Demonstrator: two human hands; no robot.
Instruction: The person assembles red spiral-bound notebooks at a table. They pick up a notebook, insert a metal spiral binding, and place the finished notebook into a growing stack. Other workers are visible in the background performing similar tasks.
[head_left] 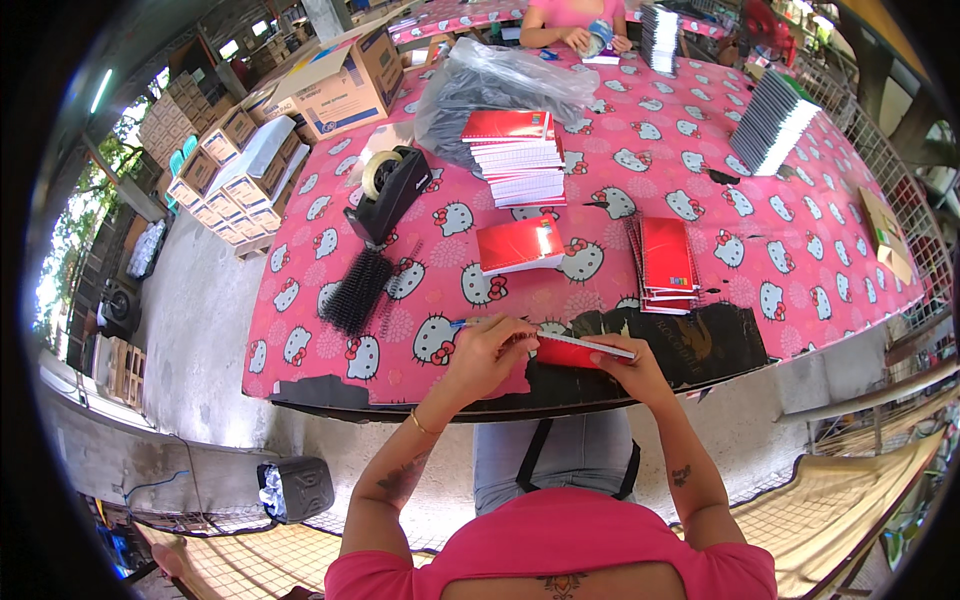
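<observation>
Both my hands hold a red-covered notebook (565, 351) at the near edge of the table (800, 250), which has a pink patterned cloth. My left hand (487, 347) grips its left end, with a blue pen-like tip sticking out to the left. My right hand (625, 362) grips its right end. Beyond my hands lie a single red notebook (518, 244), a pile of red covers (667, 262), and a taller stack of notebooks (520, 155).
A black tape dispenser (388, 190) and black spiral combs (356, 290) sit at the left. A plastic bag (500, 85), further notebook stacks (780, 120), cardboard boxes (340, 80) and another person's hands (590, 38) are at the far side. A bin (297, 488) stands below.
</observation>
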